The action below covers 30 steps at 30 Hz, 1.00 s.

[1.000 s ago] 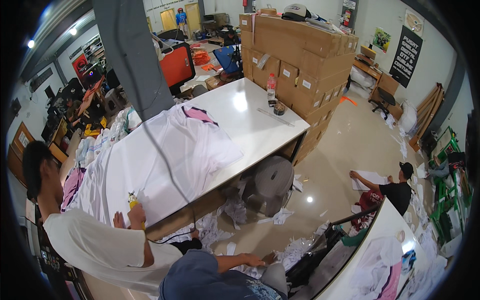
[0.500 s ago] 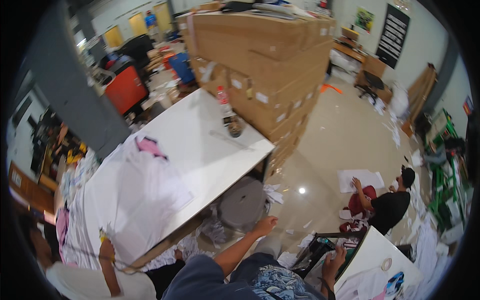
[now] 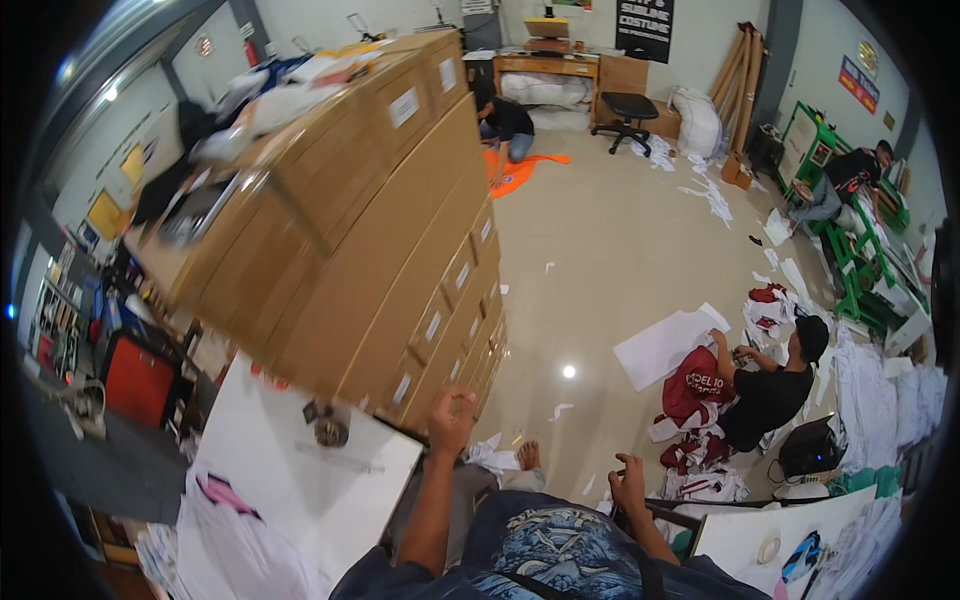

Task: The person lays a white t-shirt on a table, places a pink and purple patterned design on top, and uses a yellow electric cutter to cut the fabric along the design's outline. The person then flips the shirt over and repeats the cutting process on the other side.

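Observation:
My left hand (image 3: 452,421) is raised in front of the stack of cardboard boxes (image 3: 385,250), its fingers loosely curled with nothing visible in them. In the picture it overlaps the lower boxes; I cannot tell whether it touches them. My right hand (image 3: 629,486) hangs to the right, above the edge of a small white table (image 3: 745,545). Its fingers are bent together around a small dark thing, too small to name. Below lie a bare foot (image 3: 529,456) and a grey round stool (image 3: 468,490), partly hidden by my left arm.
A white table (image 3: 295,440) bears a tape roll and white cloth at left. On the floor at right, a person (image 3: 775,385) sits with maroon cloth (image 3: 695,380) and white sheets (image 3: 665,345). Another person (image 3: 512,130) kneels by orange cloth (image 3: 525,172). Someone sits near green machinery (image 3: 850,250).
My view has swung right and moved nearer the boxes. My left hand has risen in front of them; my right hand has shifted away from the small table. The seated person now handles maroon cloth.

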Available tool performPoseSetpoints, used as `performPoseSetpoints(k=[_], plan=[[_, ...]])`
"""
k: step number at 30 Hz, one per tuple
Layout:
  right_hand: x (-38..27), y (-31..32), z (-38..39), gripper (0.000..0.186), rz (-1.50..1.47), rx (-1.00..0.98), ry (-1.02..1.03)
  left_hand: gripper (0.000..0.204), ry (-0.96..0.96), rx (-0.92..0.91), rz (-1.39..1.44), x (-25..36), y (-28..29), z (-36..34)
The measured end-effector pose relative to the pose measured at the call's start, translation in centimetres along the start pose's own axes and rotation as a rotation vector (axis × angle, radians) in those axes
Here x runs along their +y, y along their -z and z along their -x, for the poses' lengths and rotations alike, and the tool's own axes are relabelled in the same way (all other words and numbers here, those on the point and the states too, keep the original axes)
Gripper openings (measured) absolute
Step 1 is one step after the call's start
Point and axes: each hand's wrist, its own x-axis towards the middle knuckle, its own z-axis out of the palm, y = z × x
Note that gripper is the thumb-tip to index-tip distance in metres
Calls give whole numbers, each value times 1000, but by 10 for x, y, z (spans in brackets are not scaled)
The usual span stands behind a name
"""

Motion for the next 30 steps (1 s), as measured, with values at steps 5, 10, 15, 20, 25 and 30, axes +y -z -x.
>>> performPoseSetpoints(k=[5, 10, 15, 20, 25, 30], plan=[[22, 9, -122, 48, 11, 25, -185, 19, -403, 173, -151, 86, -36, -165], [66, -4, -233, 45, -42, 92, -319, 25, -692, 359, -317, 133, -44, -271], [126, -36, -349, 45, 140, -97, -281, 33, -864, 766, -671, 135, -67, -352], [179, -34, -481, 46, 2, -360, -547, 54, -564, 998, -1063, 129, -103, -414], [202, -5, -626, 43, 3, -438, -558, 64, -360, 1176, -1364, 128, -124, -442], [217, 6, -724, 38, -65, -347, -662, 69, -477, 1252, -1178, 121, -138, -468]])
